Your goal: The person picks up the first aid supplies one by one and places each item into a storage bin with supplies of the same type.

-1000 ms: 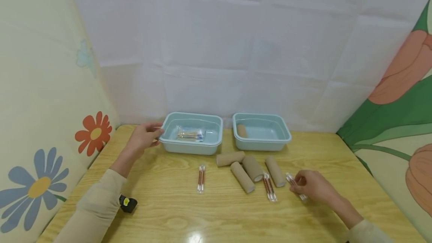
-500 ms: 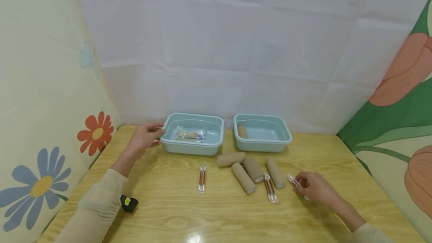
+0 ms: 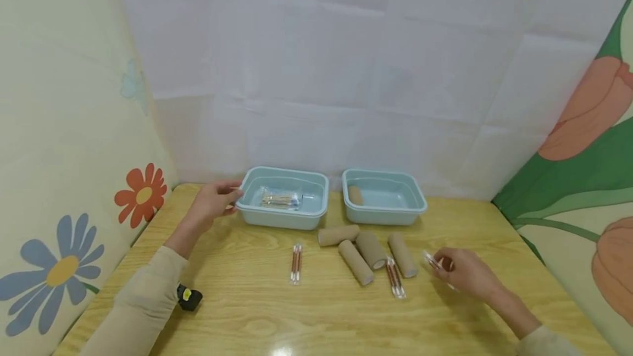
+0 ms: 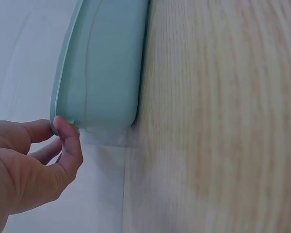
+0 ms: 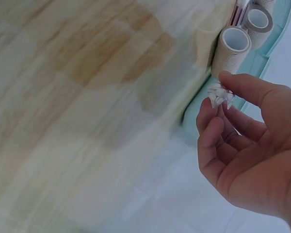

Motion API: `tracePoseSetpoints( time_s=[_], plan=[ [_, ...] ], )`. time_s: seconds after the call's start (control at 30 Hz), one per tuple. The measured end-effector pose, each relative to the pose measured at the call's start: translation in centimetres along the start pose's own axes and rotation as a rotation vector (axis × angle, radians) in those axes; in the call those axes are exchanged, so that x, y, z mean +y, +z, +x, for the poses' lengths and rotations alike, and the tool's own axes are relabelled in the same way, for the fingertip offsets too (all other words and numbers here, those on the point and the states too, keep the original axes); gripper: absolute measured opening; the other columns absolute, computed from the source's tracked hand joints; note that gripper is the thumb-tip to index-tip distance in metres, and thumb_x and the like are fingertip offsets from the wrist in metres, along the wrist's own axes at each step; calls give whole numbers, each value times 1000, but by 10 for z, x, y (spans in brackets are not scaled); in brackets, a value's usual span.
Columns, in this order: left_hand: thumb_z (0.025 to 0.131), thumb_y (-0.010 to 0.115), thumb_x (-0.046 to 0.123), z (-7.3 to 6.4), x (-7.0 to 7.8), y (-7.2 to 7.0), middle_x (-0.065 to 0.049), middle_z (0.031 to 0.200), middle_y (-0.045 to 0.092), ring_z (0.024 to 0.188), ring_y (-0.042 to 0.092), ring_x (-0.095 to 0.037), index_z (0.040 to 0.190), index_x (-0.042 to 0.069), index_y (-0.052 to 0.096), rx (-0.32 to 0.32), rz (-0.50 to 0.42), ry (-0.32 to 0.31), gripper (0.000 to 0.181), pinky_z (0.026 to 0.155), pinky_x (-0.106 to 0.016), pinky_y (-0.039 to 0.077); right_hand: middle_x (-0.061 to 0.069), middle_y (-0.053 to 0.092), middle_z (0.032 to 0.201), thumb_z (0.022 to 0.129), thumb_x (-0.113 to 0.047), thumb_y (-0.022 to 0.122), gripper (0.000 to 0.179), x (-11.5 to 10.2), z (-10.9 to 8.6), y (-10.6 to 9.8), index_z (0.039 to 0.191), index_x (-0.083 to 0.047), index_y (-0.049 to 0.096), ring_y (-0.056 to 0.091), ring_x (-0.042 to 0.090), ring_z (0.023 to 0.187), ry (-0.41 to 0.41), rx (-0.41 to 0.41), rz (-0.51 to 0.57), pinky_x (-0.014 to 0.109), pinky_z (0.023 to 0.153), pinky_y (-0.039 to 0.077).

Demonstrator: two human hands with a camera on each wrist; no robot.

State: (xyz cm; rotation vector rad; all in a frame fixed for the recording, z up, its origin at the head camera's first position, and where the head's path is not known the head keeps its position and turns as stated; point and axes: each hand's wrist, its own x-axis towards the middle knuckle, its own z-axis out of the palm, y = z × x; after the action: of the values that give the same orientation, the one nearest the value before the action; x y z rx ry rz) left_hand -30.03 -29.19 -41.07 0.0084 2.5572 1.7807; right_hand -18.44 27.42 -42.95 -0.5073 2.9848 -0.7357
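Note:
At the left end of the left light-blue plastic basin (image 3: 282, 217), my left hand (image 3: 212, 204) pinches the rim between thumb and fingers; the left wrist view has this grip up close. A clear packet of wrapped cotton swabs (image 3: 279, 200) lies inside that basin. Over the table's right side, my right hand (image 3: 467, 272) pinches another small packet of cotton swabs (image 3: 431, 259) with brown sticks, its middle hidden by the fingers. From the right wrist view, only the crinkled white end of the packet (image 5: 219, 95) shows between the fingertips.
A second light-blue basin (image 3: 383, 217) has one cardboard tube (image 3: 355, 195) inside. Several cardboard tubes (image 3: 356, 262) lie in front of it, with a swab packet (image 3: 395, 279) beside them. Another packet (image 3: 295, 264) lies further left. A black item with a yellow mark (image 3: 189, 298) sits by the left sleeve.
My right hand has shifted slightly right with the swab packet pinched in it. My left hand keeps its hold on the basin rim; the camera view has drifted a little.

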Motion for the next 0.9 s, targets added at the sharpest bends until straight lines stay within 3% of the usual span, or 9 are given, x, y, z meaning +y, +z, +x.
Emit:
tracePoseSetpoints(
  time_s=[0.47,0.7,0.9],
  plan=[
    [105,58,12,-4,2,2,-31,133,54,87,62,-13,145,-11,47,1,-47,33,47,78,-32,60,-6,58,74,89,-10,79,12,-19,13,-11,100,-7,73,54,11,64,-12,20,-45,29,53,47],
    [105,57,10,-5,1,2,-33,131,55,86,62,-14,144,-11,47,2,-44,34,46,81,-37,60,-7,57,73,88,-10,80,12,-29,19,-10,98,-9,73,54,10,64,-43,32,-58,28,53,47],
    [105,57,10,-4,1,3,-33,132,55,89,63,-16,144,-11,47,11,-60,33,46,79,-34,60,-8,57,73,88,-12,81,12,-39,27,-11,97,-10,73,53,8,64,-89,48,-85,29,55,47]
  ],
)
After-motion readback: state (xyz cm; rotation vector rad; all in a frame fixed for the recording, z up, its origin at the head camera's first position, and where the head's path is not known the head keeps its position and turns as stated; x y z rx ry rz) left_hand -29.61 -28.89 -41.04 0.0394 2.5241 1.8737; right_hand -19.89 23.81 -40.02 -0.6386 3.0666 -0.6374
